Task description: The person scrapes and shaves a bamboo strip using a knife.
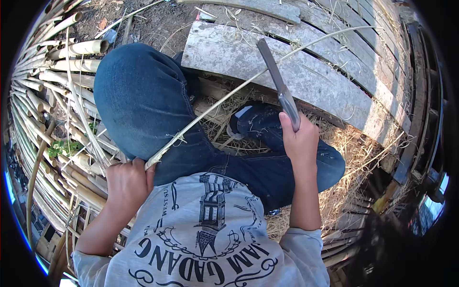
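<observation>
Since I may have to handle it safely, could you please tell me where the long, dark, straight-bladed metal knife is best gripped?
Probably by its rounded grey handle, approached from the wearer's side, where the bare right hand holds it: the long, narrow, dark blade points away from the body.

We look from a single camera on the head, facing forward and steeply down in a wide, round-edged view: the shirt (pixel 205 234) nearest below, the left hand (pixel 126 182) and right hand (pixel 300 137) close, the wooden planks (pixel 308 79) farther off at the top.
</observation>
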`<state>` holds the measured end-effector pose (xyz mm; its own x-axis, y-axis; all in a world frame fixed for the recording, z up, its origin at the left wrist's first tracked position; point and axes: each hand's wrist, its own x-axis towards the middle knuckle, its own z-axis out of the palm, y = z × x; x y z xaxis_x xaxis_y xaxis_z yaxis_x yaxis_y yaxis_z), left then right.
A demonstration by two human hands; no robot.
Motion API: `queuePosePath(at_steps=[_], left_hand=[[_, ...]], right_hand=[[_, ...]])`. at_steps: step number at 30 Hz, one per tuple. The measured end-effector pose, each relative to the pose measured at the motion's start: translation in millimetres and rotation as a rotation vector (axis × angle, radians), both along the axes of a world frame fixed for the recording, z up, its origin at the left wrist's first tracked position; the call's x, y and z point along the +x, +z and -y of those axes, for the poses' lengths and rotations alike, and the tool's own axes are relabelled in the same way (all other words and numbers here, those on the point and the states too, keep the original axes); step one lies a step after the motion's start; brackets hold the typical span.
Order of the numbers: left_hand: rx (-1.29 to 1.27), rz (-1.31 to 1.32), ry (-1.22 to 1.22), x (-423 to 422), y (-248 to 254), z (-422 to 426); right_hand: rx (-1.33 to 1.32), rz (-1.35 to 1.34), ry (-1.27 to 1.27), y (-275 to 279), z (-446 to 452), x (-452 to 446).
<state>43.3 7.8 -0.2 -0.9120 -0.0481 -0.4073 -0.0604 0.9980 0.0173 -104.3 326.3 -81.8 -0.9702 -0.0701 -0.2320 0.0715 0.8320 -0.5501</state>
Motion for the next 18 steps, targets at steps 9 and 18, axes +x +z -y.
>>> queuePosePath(at_steps=[9, 18], left_hand=[[0.064, 0.12, 0.051, -4.4, 5.9, 0.5], [0.122, 0.108, 0.086, -2.0, 5.6, 6.5]], right_hand=[[0.041, 0.0, 0.01, 15.0, 0.2, -11.6], [0.133, -0.059, 0.057, 12.9, -19.9, -33.9]])
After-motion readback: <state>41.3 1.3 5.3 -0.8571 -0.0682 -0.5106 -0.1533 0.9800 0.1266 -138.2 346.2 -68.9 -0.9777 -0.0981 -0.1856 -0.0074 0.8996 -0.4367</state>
